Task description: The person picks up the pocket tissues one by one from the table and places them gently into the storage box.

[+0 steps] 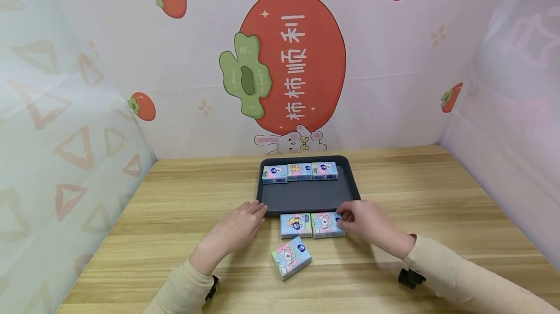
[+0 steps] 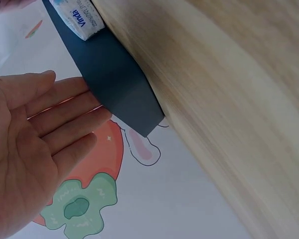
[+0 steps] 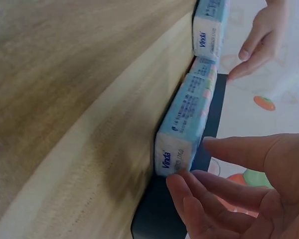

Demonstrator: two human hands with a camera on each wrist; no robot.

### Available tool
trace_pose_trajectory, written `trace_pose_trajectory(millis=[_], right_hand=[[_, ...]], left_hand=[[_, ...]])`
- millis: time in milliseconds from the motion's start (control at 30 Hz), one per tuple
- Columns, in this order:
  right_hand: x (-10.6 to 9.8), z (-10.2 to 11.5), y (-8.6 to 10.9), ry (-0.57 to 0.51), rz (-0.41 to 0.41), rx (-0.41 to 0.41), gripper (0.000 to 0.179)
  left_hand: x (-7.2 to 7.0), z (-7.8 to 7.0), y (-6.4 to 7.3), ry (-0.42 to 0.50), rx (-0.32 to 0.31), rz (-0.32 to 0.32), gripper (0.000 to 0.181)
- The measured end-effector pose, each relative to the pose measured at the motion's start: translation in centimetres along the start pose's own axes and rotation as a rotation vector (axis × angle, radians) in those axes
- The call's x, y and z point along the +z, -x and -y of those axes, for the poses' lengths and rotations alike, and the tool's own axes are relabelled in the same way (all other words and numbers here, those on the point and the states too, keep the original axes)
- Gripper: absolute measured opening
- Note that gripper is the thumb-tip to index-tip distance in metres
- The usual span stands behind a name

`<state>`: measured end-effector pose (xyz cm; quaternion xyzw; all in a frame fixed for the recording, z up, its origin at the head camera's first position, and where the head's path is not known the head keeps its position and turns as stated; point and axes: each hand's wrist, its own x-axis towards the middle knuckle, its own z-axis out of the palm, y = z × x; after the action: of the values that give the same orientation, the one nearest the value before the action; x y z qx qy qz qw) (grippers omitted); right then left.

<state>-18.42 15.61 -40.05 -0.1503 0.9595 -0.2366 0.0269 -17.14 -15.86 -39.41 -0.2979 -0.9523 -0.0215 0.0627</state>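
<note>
With 12 o'clock at the far wall, we see our right hand (image 1: 367, 219) touching the right end of a pastel blue-and-pink rectangular tissue packet (image 1: 325, 225); we cannot tell whether its bent fingers grasp that end or merely rest there. At 9 o'clock, a pale-blue boxy tissue packet with a yellow figure (image 1: 295, 226) sits just beside it.

Our left hand (image 1: 238, 226) grasps nothing, its fingers straight at the 8 o'clock corner of a dark-grey rectangular tray (image 1: 306, 197).

The tray stands in the way at 12 o'clock of the pair, its raised rim running close along their far edges. Inside, a row of three light-blue tissue packets (image 1: 299, 172) lines the 12 o'clock side, leaving bare tray floor on the 6 o'clock side. A slanted blue-pink-and-green tissue packet (image 1: 291, 258) blocks 7 o'clock of the touched one.

Bare light-brown wood-grain table (image 1: 197, 183) gives us room at 9 and 3 o'clock of the tray; a white fruit-printed backdrop (image 1: 372, 100) bounds its 12 o'clock edge.
</note>
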Motion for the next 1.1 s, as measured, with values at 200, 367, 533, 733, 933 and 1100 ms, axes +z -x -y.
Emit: trace_pose_trajectory(millis=[200, 367, 533, 733, 933, 1100], right_hand=[[0.48, 0.52, 0.55, 0.151, -0.053, -0.021, 0.029], [0.62, 0.6, 0.77, 0.185, -0.081, -0.041, 0.032], [0.5, 0.62, 0.84, 0.147, -0.067, -0.037, 0.035], [0.28, 0.5, 0.94, 0.109, -0.04, -0.027, 0.033], [0.24, 0.4, 0.87, 0.031, -0.006, 0.008, 0.034], [0.36, 0.36, 0.69, -0.003, 0.023, 0.034, 0.037]], left_hand=[[-0.1, -0.02, -0.02, 0.0, -0.001, 0.007, 0.032], [-0.15, -0.03, -0.03, -0.012, 0.003, 0.007, 0.033], [-0.14, -0.02, 0.0, -0.031, 0.001, 0.01, 0.033], [-0.19, -0.02, -0.04, -0.026, 0.002, 0.008, 0.033], [-0.26, -0.05, -0.07, -0.029, 0.003, 0.006, 0.033], [-0.26, -0.1, -0.05, -0.023, -0.001, 0.015, 0.033]])
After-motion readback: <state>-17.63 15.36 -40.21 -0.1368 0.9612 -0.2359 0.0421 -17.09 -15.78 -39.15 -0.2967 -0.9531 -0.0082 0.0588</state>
